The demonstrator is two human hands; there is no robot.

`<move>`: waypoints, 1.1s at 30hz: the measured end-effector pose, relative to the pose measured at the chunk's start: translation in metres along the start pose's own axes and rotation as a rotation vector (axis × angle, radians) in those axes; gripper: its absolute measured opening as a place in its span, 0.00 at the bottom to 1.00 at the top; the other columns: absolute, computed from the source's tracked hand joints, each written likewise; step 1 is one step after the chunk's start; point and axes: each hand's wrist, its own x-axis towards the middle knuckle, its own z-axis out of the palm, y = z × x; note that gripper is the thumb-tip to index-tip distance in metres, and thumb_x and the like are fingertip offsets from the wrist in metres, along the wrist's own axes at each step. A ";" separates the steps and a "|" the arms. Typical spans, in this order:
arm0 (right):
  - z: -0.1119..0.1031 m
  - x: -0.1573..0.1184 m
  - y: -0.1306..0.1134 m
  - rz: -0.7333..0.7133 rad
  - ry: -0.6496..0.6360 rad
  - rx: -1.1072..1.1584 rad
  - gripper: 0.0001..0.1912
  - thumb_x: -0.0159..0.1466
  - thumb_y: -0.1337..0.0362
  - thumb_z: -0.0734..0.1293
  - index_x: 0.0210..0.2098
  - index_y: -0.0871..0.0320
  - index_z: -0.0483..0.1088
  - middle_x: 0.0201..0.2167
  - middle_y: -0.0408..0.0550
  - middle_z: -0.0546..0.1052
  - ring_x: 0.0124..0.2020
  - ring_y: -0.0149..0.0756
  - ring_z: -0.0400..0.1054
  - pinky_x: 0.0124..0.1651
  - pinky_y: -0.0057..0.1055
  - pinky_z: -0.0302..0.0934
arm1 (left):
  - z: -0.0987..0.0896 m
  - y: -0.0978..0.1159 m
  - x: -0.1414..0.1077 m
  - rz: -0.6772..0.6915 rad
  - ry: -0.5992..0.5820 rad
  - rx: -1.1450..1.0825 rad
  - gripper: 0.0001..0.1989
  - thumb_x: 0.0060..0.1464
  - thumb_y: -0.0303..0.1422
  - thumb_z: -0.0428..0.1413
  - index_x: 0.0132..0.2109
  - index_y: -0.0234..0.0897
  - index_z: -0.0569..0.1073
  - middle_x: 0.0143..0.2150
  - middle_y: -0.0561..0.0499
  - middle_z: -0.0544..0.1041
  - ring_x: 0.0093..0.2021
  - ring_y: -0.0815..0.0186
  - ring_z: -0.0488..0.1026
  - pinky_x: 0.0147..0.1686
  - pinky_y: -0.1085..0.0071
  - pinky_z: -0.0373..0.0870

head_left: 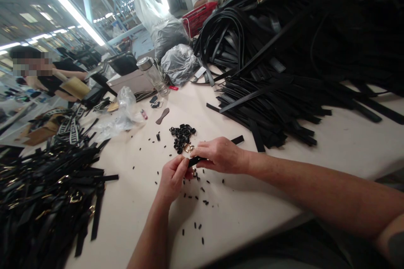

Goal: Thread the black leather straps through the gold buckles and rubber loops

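Observation:
Both of my hands meet over the white table, working on one black strap [196, 161]. My left hand [173, 176] pinches the strap's near end between thumb and fingers. From the other side, my right hand [219, 155] grips the same strap, whose far end sticks out beyond the knuckles. A gold-coloured buckle [188, 148] shows just past the fingertips; whether it is attached to the strap I cannot tell. Behind it lies a small heap of black loops [183, 135]. Several tiny black pieces [205, 202] are scattered on the table [233, 222] around my hands.
Black straps with gold buckles [47, 193] pile up at left. A large heap of black straps [261, 92] covers the right back. A glass bottle [154, 76], plastic bags [179, 64] and a red basket [198, 19] stand behind. Two people are farther off.

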 end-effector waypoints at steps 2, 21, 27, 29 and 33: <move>0.002 -0.001 -0.001 -0.036 0.080 -0.013 0.10 0.67 0.58 0.65 0.40 0.58 0.72 0.33 0.45 0.75 0.31 0.31 0.68 0.31 0.28 0.54 | -0.001 -0.002 0.000 -0.026 -0.009 -0.062 0.19 0.62 0.43 0.51 0.26 0.36 0.69 0.22 0.52 0.71 0.24 0.67 0.67 0.28 0.71 0.64; 0.008 0.000 0.005 0.097 0.066 0.172 0.03 0.62 0.67 0.67 0.31 0.58 0.71 0.29 0.43 0.73 0.29 0.30 0.64 0.32 0.25 0.52 | -0.031 0.005 -0.010 -0.127 -0.047 0.428 0.12 0.53 0.41 0.60 0.29 0.38 0.70 0.24 0.56 0.68 0.24 0.68 0.63 0.24 0.73 0.59; 0.009 -0.001 0.009 0.142 0.042 0.152 0.03 0.62 0.66 0.67 0.32 0.58 0.71 0.30 0.43 0.73 0.31 0.31 0.65 0.33 0.26 0.52 | -0.016 0.010 -0.009 -0.025 -0.182 0.674 0.03 0.52 0.28 0.57 0.32 0.40 0.73 0.34 0.53 0.71 0.31 0.66 0.69 0.34 0.70 0.63; 0.009 -0.001 0.009 0.154 0.025 0.136 0.03 0.62 0.67 0.67 0.31 0.58 0.71 0.29 0.43 0.73 0.30 0.31 0.65 0.32 0.26 0.51 | -0.014 0.009 -0.007 0.000 -0.176 0.701 0.04 0.54 0.28 0.56 0.31 0.40 0.74 0.33 0.53 0.71 0.32 0.66 0.70 0.34 0.69 0.63; 0.008 0.000 0.007 0.164 -0.004 0.115 0.03 0.61 0.67 0.67 0.31 0.59 0.70 0.28 0.43 0.73 0.29 0.31 0.63 0.32 0.27 0.50 | -0.015 0.005 -0.006 0.029 -0.173 0.712 0.05 0.55 0.29 0.56 0.32 0.40 0.75 0.33 0.52 0.71 0.32 0.65 0.70 0.34 0.68 0.63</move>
